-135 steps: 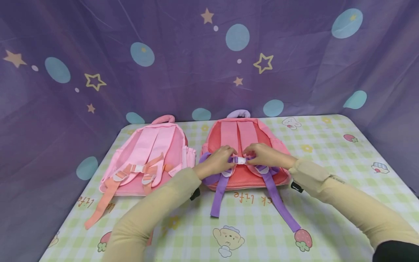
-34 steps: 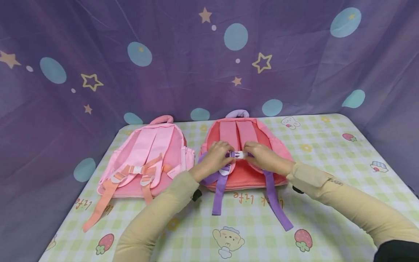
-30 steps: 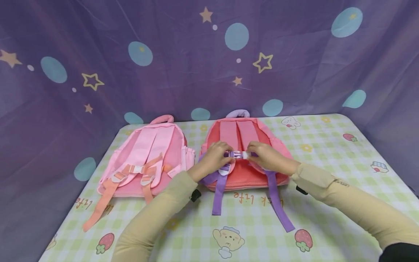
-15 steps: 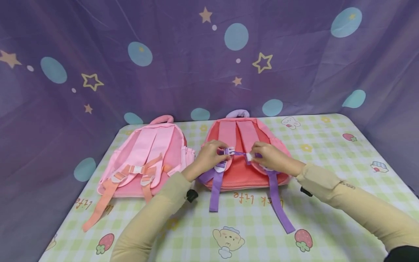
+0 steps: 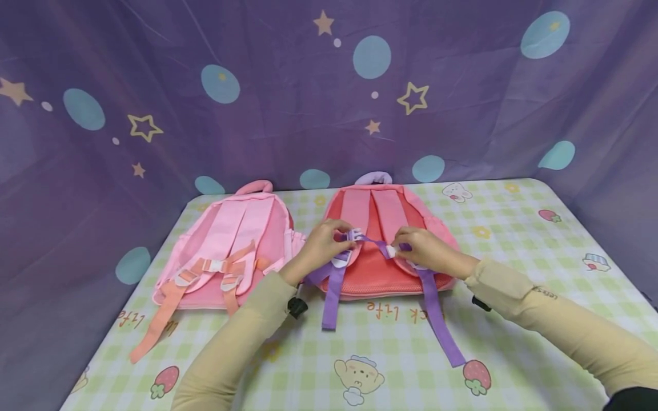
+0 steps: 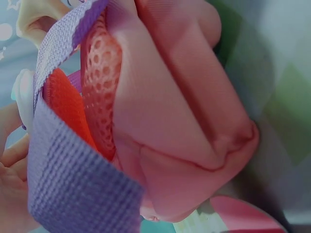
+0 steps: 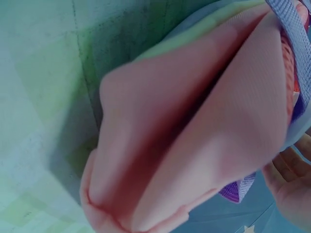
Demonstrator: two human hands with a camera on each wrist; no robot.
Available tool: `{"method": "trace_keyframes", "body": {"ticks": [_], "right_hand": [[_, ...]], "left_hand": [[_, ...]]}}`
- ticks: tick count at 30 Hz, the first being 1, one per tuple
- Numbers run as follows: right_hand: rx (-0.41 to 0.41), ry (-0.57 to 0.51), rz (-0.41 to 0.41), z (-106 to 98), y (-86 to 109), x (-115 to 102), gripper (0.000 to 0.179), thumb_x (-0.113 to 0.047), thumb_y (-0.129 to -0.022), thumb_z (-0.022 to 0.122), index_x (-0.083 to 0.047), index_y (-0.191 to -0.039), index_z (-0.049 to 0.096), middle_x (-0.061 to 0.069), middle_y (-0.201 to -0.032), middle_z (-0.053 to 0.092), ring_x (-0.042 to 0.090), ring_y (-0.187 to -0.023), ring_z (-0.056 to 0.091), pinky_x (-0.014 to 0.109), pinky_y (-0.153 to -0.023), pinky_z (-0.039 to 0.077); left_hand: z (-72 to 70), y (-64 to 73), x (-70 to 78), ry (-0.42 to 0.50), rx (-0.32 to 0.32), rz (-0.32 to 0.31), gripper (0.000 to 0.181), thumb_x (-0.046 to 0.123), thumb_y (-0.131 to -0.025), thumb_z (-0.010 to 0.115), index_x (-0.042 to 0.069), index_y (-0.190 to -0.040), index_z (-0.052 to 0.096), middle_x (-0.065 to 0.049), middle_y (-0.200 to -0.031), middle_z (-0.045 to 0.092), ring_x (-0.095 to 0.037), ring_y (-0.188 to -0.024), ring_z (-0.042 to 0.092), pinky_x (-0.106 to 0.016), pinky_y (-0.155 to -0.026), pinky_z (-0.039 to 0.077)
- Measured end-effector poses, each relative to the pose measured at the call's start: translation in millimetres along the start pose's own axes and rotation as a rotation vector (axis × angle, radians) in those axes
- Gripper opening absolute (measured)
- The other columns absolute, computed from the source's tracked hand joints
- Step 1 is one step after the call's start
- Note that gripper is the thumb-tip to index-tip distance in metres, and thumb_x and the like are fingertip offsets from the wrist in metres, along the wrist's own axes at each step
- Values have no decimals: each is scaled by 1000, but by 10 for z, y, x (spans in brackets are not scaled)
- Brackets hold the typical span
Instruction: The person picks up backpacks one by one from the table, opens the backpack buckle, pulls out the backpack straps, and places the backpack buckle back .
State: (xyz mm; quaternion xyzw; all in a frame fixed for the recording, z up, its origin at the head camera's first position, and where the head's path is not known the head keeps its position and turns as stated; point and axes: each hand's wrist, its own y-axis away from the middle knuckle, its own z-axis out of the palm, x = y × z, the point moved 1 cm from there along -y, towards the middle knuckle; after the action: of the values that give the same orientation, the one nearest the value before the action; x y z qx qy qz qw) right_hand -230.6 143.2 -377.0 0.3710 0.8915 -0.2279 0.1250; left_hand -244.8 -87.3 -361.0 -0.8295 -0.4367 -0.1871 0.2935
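A coral-pink backpack [image 5: 370, 279] lies back-side up on the table, purple webbing straps on it. Its white chest buckle is in two separate halves. My left hand [image 5: 321, 248] pinches the pronged half [image 5: 354, 234], and my right hand [image 5: 426, 249] pinches the socket half [image 5: 392, 251]. A short piece of purple webbing [image 5: 374, 242] spans the gap between them. In the left wrist view a purple strap [image 6: 77, 179] covers part of the left hand [image 6: 14, 179]. The right wrist view shows the bag's side [image 7: 194, 131] and part of the right hand [image 7: 291, 189].
To the left lies a light-pink backpack [image 5: 221, 228] with orange straps, its white chest buckle [image 5: 216, 266] fastened. A green-checked cloth [image 5: 401, 365] covers the table. Purple strap ends [image 5: 442, 325] hang forward over it. A purple curtain [image 5: 288, 103] stands behind.
The fastened chest buckle of the coral-pink backpack has come apart. My left hand has moved left with the pronged half, my right hand right and slightly down with the socket half.
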Motion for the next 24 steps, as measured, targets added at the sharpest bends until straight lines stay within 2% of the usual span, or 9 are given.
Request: {"method": "trace_keyframes", "body": {"ticks": [8,18,24], "right_hand": [[-15,-20,45,44,4,9,18,-2,-70,71,-1,-88,67,4,-85,60,18,-81,58,32,-73,49],[-23,-52,51,70,12,15,19,-5,-72,70,-2,-91,67,3,-87,61,17,-83,58,32,-75,47],[-35,-126,81,46,21,22,23,-10,-75,69,-1,-96,66,4,-89,62,16,-83,57,34,-76,47]], "left_hand": [[-1,6,-18,41,10,-1,26,12,-73,72,1,-95,65,-9,-91,64,-21,-83,57,-33,-72,46],[-17,11,-10,57,14,-31,27,11,-73,71,2,-98,65,-9,-94,64,-20,-87,57,-34,-77,46],[-35,13,-5,44,20,0,26,10,-73,71,2,-98,66,-10,-95,64,-21,-90,57,-34,-78,45]]}}
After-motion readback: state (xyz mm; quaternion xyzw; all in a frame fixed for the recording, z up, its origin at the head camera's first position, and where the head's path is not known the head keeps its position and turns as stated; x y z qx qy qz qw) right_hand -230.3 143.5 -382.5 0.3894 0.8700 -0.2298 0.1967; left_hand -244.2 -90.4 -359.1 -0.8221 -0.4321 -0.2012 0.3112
